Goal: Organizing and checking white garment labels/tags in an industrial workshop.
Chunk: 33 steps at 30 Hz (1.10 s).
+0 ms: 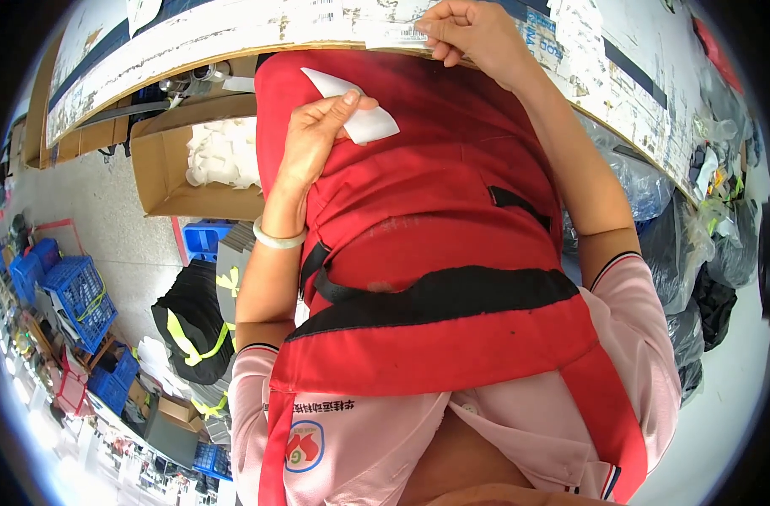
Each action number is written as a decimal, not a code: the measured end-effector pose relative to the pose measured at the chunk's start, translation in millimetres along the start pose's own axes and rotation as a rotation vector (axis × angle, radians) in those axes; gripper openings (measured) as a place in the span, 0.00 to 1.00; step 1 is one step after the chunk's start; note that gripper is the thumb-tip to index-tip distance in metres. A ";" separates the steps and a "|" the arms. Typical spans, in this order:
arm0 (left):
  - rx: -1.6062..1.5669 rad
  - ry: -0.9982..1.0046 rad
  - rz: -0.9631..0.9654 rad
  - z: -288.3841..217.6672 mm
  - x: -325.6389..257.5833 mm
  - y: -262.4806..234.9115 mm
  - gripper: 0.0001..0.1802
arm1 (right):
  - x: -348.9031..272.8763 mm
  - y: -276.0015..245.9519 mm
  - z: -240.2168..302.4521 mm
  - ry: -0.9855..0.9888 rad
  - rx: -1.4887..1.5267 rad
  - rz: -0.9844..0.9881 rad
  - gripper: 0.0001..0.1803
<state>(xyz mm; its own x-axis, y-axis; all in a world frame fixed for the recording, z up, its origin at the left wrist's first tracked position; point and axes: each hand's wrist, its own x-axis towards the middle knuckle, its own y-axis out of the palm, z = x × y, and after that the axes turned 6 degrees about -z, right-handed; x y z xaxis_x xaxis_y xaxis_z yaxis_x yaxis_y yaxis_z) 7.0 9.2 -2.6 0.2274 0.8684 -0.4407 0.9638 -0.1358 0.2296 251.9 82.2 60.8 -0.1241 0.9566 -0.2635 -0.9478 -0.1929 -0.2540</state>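
Note:
My left hand (319, 133) is closed over my lap, with the thumb pressing a white slip of paper (372, 126) against the fingers. The slip is creased, and one pointed end sticks up past the thumb. At the table's edge, my right hand (477, 38) pinches the right end of a white label (393, 35) with dark printing. That label lies along the edge of the worn white tabletop (233, 40); whether it is stuck down I cannot tell. A red apron (435, 185) covers my lap below both hands.
Left of my lap stands an open cardboard box (161, 173) holding white scraps (220, 154). Blue plastic crates (81, 299) and a black bundle with a yellow-green tie (191, 325) are on the left floor. Filled plastic bags (676, 253) crowd the right side.

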 end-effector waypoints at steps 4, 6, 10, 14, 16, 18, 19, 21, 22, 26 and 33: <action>0.025 -0.005 0.000 1.9 1.0 0.3 0.18 | 4.8 2.7 1.5 0.064 0.039 0.007 0.10; -0.010 0.044 -0.004 3.5 1.3 1.2 0.17 | 5.6 5.8 1.4 0.034 0.022 0.005 0.10; -0.019 -0.002 0.016 6.6 3.5 -2.6 0.16 | 6.4 7.9 -1.9 0.020 -0.021 -0.018 0.11; -0.052 -0.005 0.018 6.4 3.4 -2.4 0.16 | 6.0 9.7 3.1 0.026 -0.054 -0.018 0.11; -0.039 -0.001 0.019 6.5 3.1 -2.0 0.16 | 6.1 10.6 4.3 0.035 -0.047 -0.025 0.11; -0.054 0.014 0.006 3.8 1.5 1.4 0.15 | 6.4 11.1 4.5 0.032 -0.088 -0.023 0.10; -0.054 0.014 0.007 5.0 2.2 -0.1 0.15 | 6.5 11.8 3.3 0.033 -0.088 -0.024 0.10; -0.013 -0.013 0.020 6.4 3.7 -3.6 0.15 | 6.8 13.1 0.7 0.023 -0.061 -0.034 0.10; -0.012 -0.013 0.021 6.9 3.2 -3.2 0.15 | 7.4 13.5 0.9 0.023 -0.060 -0.035 0.10; -0.034 0.005 0.012 6.5 2.8 -2.6 0.14 | 7.3 15.2 1.4 0.027 -0.102 -0.040 0.10; 0.025 -0.006 0.008 6.0 4.1 -4.0 0.13 | 6.3 17.5 3.0 0.004 -0.122 -0.057 0.09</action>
<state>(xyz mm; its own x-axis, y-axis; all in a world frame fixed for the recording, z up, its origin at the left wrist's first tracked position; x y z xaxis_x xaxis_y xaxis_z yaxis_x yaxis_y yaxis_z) 5.0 10.4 -10.5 0.2358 0.8644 -0.4442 0.9651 -0.1546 0.2115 233.6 85.5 57.5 -0.0701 0.9660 -0.2488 -0.9104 -0.1639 -0.3798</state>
